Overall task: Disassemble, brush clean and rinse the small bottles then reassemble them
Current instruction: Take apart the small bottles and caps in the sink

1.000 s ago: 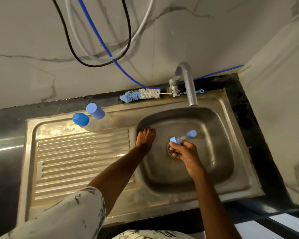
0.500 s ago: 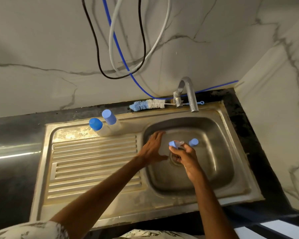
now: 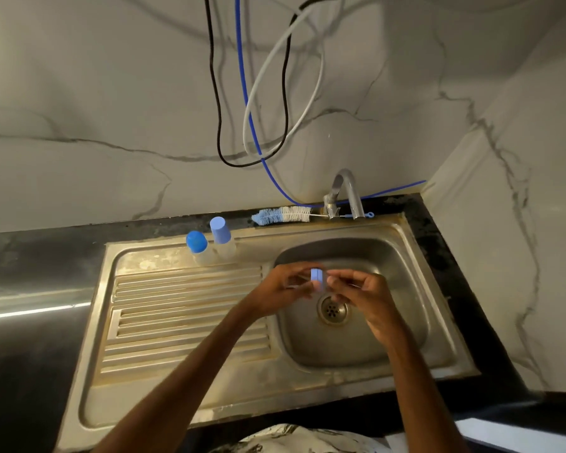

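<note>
Over the sink basin my two hands meet around a small clear bottle with a light-blue cap. My left hand pinches it from the left. My right hand pinches it from the right, fingers curled. Motion blur hides which part each hand has. Two more small bottles stand upright at the back of the drainboard, one with a round dark-blue cap and one with a taller light-blue cap. A blue-and-white bottle brush lies on the sink's back ledge.
The curved metal tap stands behind the basin with no water running. The drain sits just below my hands. The ribbed drainboard lies to the left. Black, white and blue cables hang on the marble wall. Black counter surrounds the sink.
My left hand left the basin's rim and joined my right hand on the small bottle, which was lifted above the drain. The loose blue cap in the basin is no longer visible.
</note>
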`<state>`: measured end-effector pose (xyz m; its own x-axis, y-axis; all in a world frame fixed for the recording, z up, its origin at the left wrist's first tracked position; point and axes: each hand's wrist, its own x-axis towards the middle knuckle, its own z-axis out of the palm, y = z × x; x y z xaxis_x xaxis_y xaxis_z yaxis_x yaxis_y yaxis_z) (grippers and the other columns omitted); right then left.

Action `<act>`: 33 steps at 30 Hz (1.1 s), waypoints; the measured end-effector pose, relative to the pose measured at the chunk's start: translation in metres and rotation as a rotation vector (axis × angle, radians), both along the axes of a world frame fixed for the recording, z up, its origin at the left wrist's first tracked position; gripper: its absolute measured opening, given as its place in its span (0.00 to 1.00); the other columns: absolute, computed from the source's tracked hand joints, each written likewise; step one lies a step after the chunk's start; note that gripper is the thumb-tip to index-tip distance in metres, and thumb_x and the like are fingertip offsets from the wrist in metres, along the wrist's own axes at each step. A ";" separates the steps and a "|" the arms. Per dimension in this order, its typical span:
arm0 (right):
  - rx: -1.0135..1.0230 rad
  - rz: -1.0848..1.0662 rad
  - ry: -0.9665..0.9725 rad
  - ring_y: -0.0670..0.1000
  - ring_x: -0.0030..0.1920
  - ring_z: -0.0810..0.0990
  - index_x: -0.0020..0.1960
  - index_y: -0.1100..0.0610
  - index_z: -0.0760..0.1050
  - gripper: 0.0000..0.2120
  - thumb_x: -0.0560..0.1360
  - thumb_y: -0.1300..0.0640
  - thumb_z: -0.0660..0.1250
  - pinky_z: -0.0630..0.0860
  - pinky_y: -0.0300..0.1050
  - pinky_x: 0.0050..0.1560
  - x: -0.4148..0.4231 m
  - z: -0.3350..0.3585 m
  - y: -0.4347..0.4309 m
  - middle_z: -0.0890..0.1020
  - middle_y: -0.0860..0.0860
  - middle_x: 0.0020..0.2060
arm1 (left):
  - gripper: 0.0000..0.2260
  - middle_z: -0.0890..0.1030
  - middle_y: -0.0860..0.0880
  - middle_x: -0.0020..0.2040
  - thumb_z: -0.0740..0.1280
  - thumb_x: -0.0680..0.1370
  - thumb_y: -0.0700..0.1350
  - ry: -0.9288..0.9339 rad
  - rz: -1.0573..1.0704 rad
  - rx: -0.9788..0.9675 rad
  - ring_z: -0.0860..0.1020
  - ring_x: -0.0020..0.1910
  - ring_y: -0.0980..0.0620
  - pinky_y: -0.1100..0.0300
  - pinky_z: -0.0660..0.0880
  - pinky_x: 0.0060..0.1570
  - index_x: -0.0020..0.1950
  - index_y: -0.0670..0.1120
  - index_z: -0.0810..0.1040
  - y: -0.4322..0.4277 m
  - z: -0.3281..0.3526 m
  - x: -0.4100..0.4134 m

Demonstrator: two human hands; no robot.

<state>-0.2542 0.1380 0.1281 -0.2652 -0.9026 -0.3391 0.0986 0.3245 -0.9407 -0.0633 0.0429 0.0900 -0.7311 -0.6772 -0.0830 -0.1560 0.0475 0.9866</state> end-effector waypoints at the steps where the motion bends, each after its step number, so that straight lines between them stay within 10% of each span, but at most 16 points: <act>1: -0.024 0.022 0.035 0.55 0.49 0.87 0.56 0.61 0.84 0.11 0.74 0.61 0.76 0.84 0.43 0.47 0.000 0.008 0.000 0.88 0.56 0.47 | 0.17 0.82 0.45 0.62 0.68 0.82 0.45 0.044 0.014 0.033 0.83 0.59 0.44 0.44 0.82 0.55 0.72 0.45 0.76 0.001 0.006 0.000; 11: -0.171 0.233 0.417 0.47 0.41 0.87 0.45 0.49 0.85 0.14 0.63 0.45 0.78 0.83 0.41 0.44 0.007 0.043 -0.017 0.88 0.47 0.40 | 0.14 0.83 0.36 0.58 0.62 0.85 0.40 0.106 -0.034 0.057 0.83 0.57 0.38 0.42 0.80 0.60 0.68 0.35 0.77 -0.007 0.043 0.010; 17: -0.170 0.406 0.625 0.46 0.36 0.86 0.42 0.48 0.87 0.05 0.67 0.52 0.80 0.84 0.49 0.43 0.011 0.041 -0.016 0.87 0.45 0.35 | 0.14 0.85 0.41 0.56 0.65 0.84 0.43 0.021 -0.151 0.042 0.84 0.54 0.38 0.44 0.82 0.56 0.68 0.39 0.79 -0.008 0.043 0.016; 25: -0.125 -0.018 0.265 0.52 0.40 0.88 0.48 0.57 0.85 0.10 0.68 0.57 0.80 0.84 0.43 0.41 0.021 0.034 -0.012 0.88 0.52 0.39 | 0.16 0.84 0.40 0.59 0.62 0.85 0.45 0.164 0.085 0.238 0.83 0.60 0.41 0.47 0.79 0.62 0.71 0.39 0.76 0.012 0.044 0.005; 33: -0.155 0.013 0.325 0.50 0.42 0.88 0.54 0.59 0.84 0.10 0.74 0.60 0.76 0.85 0.48 0.41 0.030 0.028 -0.018 0.88 0.53 0.45 | 0.16 0.84 0.40 0.58 0.63 0.85 0.45 0.141 0.150 0.179 0.84 0.56 0.43 0.50 0.82 0.57 0.69 0.39 0.77 0.005 0.043 0.007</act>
